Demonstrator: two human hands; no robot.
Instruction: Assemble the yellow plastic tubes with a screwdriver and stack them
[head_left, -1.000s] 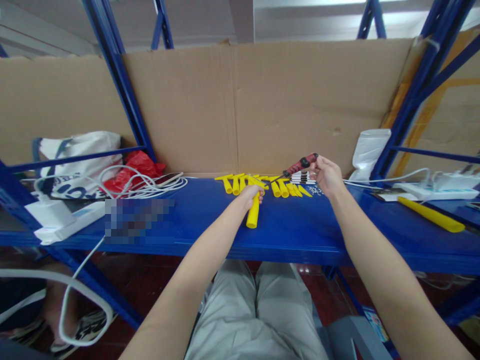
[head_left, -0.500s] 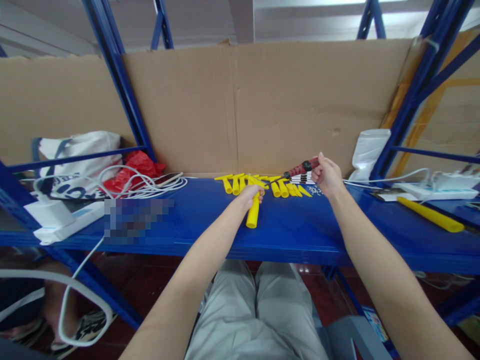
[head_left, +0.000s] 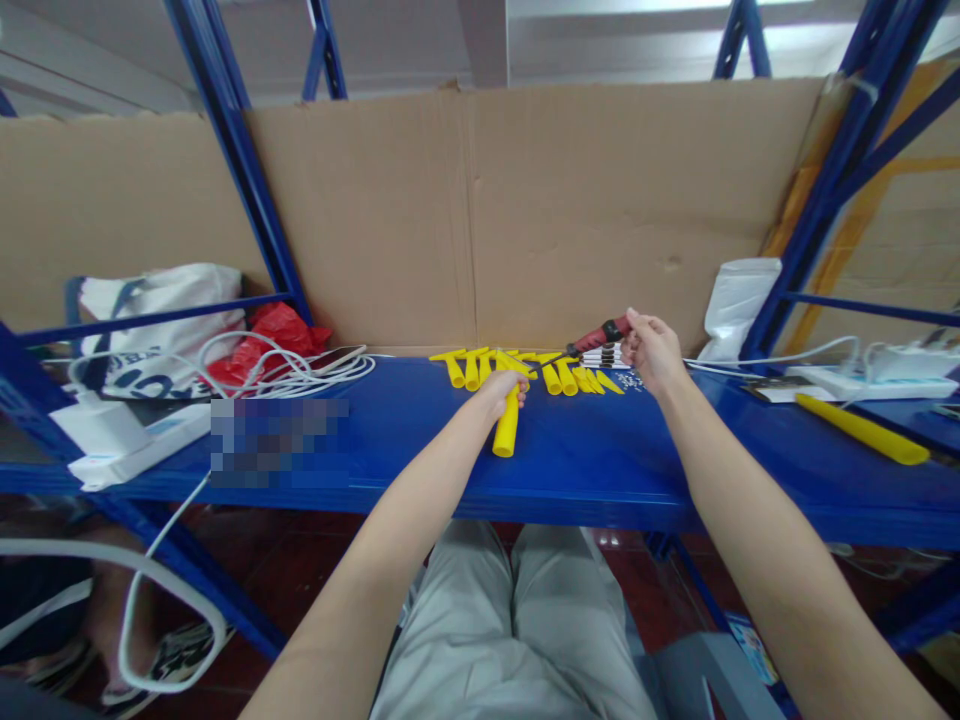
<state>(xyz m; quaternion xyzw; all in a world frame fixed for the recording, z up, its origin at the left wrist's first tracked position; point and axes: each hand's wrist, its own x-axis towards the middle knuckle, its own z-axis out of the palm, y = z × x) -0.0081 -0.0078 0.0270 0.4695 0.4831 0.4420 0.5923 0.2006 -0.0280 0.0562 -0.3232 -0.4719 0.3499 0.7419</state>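
With twelve o'clock at the cardboard backboard (head_left: pixel 360 220) and six at the seated person's lap, I see the yellow tube (head_left: pixel 505 432) over the middle of the blue metal shelf (head_left: pixel 420 440), its upper end closed in the left hand (head_left: pixel 510 393) and its long axis running down to about six o'clock. The screwdriver (head_left: pixel 600 334) lies between two and three o'clock from that fist; its long axis slants from the right hand (head_left: pixel 654 352) down towards eight o'clock, so the shaft points in at the left hand. The right hand pinches the dark red handle's far end in its fingertips; the left is the nearer to the shaft's tip, though I can't tell whether tip and tube touch. Just past the left hand, from eleven round to two, stretches a row of yellow parts (head_left: pixel 553 378), with black-banded white sticks (head_left: pixel 600 358) at its right end and scattered small pieces (head_left: pixel 631 382), too tiny to identify, near the right hand. As for writing, the white tote bag (head_left: pixel 184 320) at ten o'clock carries dark blue lettering, but cables and folds cross it and I can't read it. I can make out no brand on the screwdriver or the white pouch (head_left: pixel 739 310) at two.
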